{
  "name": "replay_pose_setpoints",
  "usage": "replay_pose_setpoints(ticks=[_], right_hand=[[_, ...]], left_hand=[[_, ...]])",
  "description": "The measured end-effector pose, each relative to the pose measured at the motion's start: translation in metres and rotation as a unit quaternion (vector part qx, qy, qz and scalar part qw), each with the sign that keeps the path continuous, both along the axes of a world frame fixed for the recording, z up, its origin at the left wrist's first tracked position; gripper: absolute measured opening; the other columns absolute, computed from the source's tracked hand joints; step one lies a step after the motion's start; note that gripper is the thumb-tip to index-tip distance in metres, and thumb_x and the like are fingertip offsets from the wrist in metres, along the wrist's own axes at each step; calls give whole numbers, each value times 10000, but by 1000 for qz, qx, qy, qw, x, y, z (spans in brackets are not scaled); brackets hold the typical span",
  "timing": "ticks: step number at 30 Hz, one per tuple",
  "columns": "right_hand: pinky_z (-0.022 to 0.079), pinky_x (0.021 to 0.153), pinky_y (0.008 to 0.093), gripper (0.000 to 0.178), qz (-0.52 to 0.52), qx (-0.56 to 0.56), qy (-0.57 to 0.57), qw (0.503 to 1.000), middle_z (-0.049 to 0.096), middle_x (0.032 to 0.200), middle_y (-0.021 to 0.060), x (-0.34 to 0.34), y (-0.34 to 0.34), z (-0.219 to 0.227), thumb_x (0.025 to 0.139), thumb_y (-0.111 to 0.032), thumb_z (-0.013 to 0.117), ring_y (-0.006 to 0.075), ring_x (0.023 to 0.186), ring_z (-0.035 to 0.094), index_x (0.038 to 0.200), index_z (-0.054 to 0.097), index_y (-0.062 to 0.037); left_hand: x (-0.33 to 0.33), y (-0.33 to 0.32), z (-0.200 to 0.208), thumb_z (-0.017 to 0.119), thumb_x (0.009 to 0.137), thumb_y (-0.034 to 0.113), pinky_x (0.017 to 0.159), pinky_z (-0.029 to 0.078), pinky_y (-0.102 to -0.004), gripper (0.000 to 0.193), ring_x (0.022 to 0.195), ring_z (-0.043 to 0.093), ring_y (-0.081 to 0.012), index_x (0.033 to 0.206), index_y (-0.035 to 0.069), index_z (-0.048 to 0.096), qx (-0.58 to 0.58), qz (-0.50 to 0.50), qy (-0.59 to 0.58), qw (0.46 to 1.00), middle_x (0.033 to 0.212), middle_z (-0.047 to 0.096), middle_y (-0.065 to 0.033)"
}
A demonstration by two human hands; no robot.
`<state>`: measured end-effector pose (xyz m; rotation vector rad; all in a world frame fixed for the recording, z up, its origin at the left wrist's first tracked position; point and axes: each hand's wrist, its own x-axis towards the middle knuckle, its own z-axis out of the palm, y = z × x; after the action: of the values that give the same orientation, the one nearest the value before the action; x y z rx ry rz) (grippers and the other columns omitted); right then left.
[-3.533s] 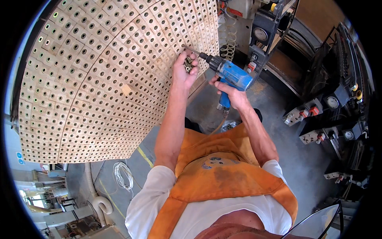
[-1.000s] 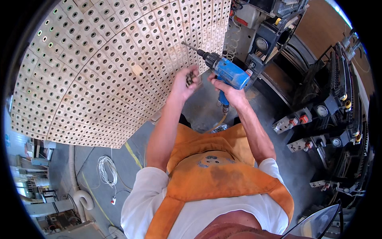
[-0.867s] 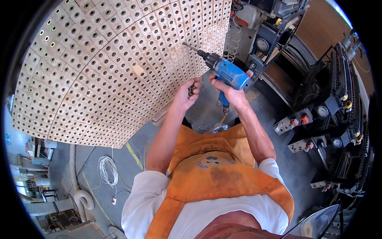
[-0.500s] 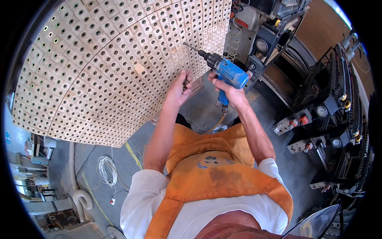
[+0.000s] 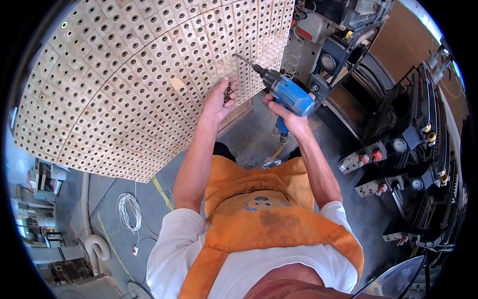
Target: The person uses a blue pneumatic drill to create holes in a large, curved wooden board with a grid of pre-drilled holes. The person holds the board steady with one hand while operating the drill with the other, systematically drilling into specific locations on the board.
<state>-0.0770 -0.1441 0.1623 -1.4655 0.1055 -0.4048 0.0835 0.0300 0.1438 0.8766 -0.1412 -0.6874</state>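
My right hand (image 5: 290, 118) is wrapped around the grip of a blue pistol-shaped drill (image 5: 294, 97). Its long thin bit (image 5: 245, 60) points up and left, near the face of a large stack of pale wooden blocks (image 5: 175, 69); whether the tip touches cannot be told. Each block bears a round hole with a dark metal ring. My left hand (image 5: 215, 103) is half closed, palm toward the drill, around several small dark metal inserts (image 5: 227, 93). It is close to the lower right part of the block face. A yellowish hose (image 5: 280, 149) runs down from the drill's grip.
One pale loose-looking block (image 5: 177, 84) stands out from the stack's face. Black machines with gauges (image 5: 399, 145) and red knobs line the right side. On the floor at left lie a coiled white cable (image 5: 128, 212) and a ribbed grey hose (image 5: 97, 246).
My left hand has turned and its fingers have loosened, so the metal inserts show more. The drill has shifted slightly right and down in the picture, as the whole view has moved a little.
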Motion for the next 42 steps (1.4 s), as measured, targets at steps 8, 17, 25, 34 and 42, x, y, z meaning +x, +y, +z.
replay_pose_setpoints(ticks=[8,17,25,34,42], right_hand=[[486,657,270,279,42,88,21,995,671,970,122,-30,-6,-7,798,-22,657,150,750,599,1074,613,-12],[480,647,269,300,91,163,39,982,663,968,144,-33,-19,-21,784,-52,670,140,713,565,1072,603,-3],[476,765,246,256,41,-8,46,998,683,998,16,-35,-10,-25,820,-9,645,76,833,597,1069,662,-66],[462,621,249,155,10,78,-10,997,655,864,8,2,19,-13,821,-43,673,92,689,567,976,660,-42],[480,679,261,171,-18,-83,-38,996,664,863,22,2,19,-13,818,-58,681,103,765,597,985,657,-36]], left_hand=[[15,0,15,547,952,172,402,342,-164,254,656,491,-107,1132,-3,509,-54,-46,-18,997,882,556,-75],[10,-5,17,590,941,267,399,331,-154,262,644,483,-93,1019,22,535,-63,-59,-27,996,831,521,-49],[11,-11,21,574,954,267,419,320,-165,240,620,475,-102,1033,40,560,74,-21,-56,995,792,508,-22],[16,-26,23,480,995,271,414,314,-162,249,632,458,-88,1105,53,531,-132,-12,-20,991,804,502,-7],[-22,-17,-12,441,996,244,370,295,-169,241,607,463,-95,1017,13,503,8,-72,53,996,808,509,-42]])
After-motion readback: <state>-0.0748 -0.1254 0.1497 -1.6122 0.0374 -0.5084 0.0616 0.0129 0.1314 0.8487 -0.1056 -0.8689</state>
